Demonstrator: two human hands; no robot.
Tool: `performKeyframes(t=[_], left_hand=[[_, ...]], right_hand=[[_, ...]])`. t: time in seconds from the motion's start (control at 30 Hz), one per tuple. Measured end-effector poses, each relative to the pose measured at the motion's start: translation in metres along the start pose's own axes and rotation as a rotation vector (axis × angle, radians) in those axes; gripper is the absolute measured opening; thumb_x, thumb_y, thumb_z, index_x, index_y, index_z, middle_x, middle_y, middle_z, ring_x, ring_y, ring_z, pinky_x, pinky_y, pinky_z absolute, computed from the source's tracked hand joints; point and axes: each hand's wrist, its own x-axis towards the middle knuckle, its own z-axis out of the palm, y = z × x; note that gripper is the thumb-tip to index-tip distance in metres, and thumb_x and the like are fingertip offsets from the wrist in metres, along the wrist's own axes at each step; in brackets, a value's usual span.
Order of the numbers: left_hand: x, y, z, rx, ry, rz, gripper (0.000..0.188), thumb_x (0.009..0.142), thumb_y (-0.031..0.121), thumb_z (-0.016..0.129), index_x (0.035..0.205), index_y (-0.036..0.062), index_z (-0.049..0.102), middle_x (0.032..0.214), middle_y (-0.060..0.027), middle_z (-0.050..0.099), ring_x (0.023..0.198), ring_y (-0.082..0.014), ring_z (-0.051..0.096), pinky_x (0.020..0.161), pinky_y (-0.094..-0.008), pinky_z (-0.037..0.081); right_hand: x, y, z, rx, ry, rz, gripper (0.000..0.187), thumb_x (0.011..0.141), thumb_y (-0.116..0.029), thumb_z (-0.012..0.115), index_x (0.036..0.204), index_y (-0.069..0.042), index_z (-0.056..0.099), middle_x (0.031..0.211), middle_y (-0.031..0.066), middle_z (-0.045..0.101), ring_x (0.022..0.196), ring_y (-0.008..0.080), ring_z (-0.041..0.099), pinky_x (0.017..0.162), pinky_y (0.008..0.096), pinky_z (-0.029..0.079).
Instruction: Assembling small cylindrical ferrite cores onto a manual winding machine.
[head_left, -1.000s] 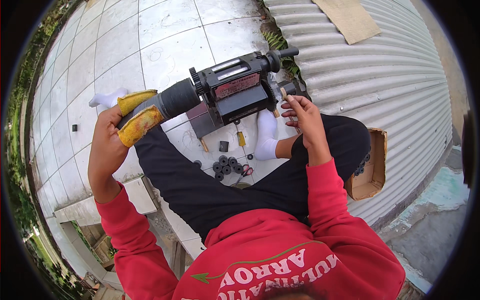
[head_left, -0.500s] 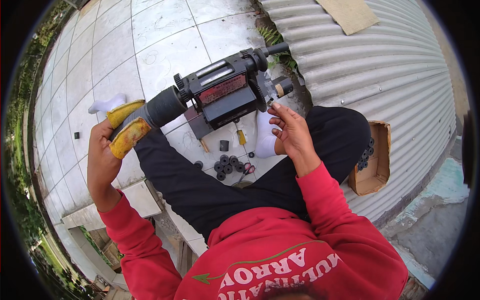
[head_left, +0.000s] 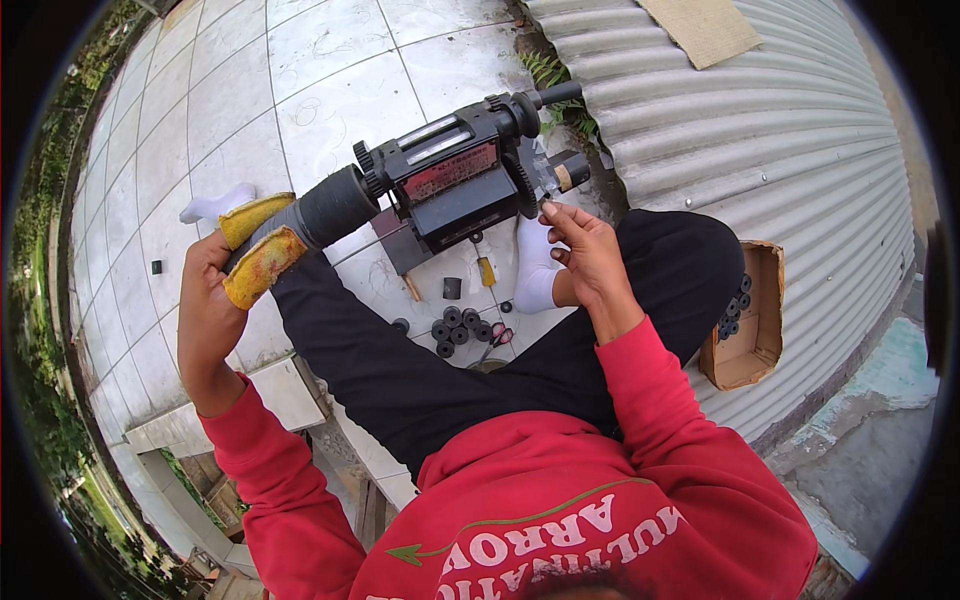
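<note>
beyond the lap (head_left: 480, 395) sits the black geared machine (head_left: 455, 208); left hand (head_left: 210, 305) clasps yellow pads (head_left: 263, 268) around its grey roll (head_left: 340, 207); right hand (head_left: 588, 250) has dropped from the tan band (head_left: 563, 178) toward the gear (head_left: 524, 188), fingertips (head_left: 550, 210) pinched, contents unclear.

Your head-worn left fisheye looks steeply down at close range, twelve o'clock pointing away from you: your red sweater (head_left: 540, 470) fills six, your left hand (head_left: 212, 303) sits at nine, your right hand (head_left: 592, 258) toward two.
</note>
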Motion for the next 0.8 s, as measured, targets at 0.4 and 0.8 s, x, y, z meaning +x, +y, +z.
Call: performKeyframes(t=[0.4,0.8], left_hand=[[-0.001,0.008,0.01,-0.087,0.09,-0.002,0.037,0.1,0.009,0.077,0.134,-0.0053,0.073,0.12,-0.0072,0.078,0.111,-0.012,0.07,0.102,-0.0275,0.052],[0.005,0.015,0.012,-0.08,0.039,0.02,0.036,0.102,0.011,0.077,0.135,-0.004,0.072,0.113,-0.0037,0.077,0.103,-0.0089,0.069,0.094,-0.0255,0.054]], right_hand=[[0.015,0.011,-0.01,-0.161,0.018,-0.164,0.026,0.097,-0.026,0.086,0.107,-0.003,0.082,0.09,-0.0019,0.077,0.074,0.0059,0.062,0.06,0.0233,0.044],[-0.045,0.032,0.022,-0.164,-0.278,0.036,0.019,0.102,-0.022,0.08,0.106,-0.004,0.082,0.098,-0.0011,0.078,0.08,0.0051,0.062,0.072,0.0225,0.048]])
